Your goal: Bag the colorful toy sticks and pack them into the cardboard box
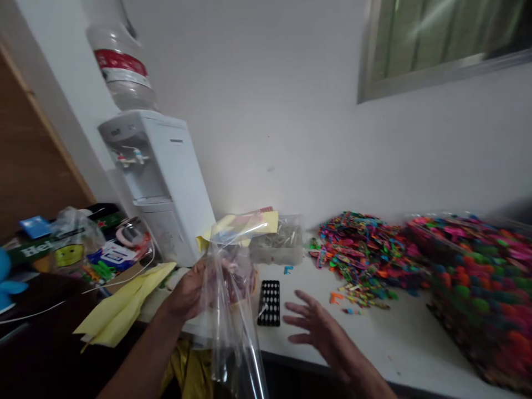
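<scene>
My left hand (pixel 189 291) is closed on a clear plastic bag (pixel 235 338), which hangs down over the table's front edge. Pinkish contents, too blurred to name, show through or behind the film near my fingers. My right hand (pixel 310 321) is empty, its fingers spread above the white table (pixel 366 343). Just left of those fingertips lies a black tray (pixel 269 303) with rows of pale oval spots. A small blue plastic piece (pixel 288 270) sits behind the tray.
A heap of colourful small plastic pieces (pixel 366 249) lies against the wall. At right stands a large container of bright pieces (pixel 482 293). A clear box (pixel 278 244) is behind the bag. Yellow sheets (pixel 128 305) and a water dispenser (pixel 166 183) are at left.
</scene>
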`<state>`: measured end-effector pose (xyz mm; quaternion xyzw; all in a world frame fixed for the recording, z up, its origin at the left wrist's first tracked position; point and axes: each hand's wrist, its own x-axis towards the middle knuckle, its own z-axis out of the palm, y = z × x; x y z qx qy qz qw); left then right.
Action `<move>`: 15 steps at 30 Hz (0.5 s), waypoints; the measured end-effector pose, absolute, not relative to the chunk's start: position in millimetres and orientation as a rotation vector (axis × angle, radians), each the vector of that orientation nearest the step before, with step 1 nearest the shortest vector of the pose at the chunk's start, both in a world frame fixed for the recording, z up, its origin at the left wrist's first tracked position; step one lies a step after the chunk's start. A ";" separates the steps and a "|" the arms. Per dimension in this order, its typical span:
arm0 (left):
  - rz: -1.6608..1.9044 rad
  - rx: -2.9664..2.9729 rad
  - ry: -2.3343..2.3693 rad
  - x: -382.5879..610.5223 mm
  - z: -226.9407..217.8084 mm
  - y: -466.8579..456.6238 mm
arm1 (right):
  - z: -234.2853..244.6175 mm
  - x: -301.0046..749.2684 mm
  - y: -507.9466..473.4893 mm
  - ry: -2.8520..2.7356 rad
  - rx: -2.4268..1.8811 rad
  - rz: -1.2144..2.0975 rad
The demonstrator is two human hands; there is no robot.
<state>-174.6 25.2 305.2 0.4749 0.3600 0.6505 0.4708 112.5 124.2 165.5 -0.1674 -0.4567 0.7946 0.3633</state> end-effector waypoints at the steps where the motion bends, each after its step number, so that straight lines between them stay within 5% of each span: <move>1: 1.575 1.134 0.836 -166.0 292.5 29.5 | 161.1 105.5 111.1 -1.139 -0.306 2.220; 6: 1.509 1.009 0.684 -135.7 233.3 48.8 | 134.1 101.0 63.5 -0.754 -0.158 2.600; 15: 1.278 0.657 0.573 -100.2 163.4 47.7 | 157.1 193.5 91.9 -1.054 -0.882 1.690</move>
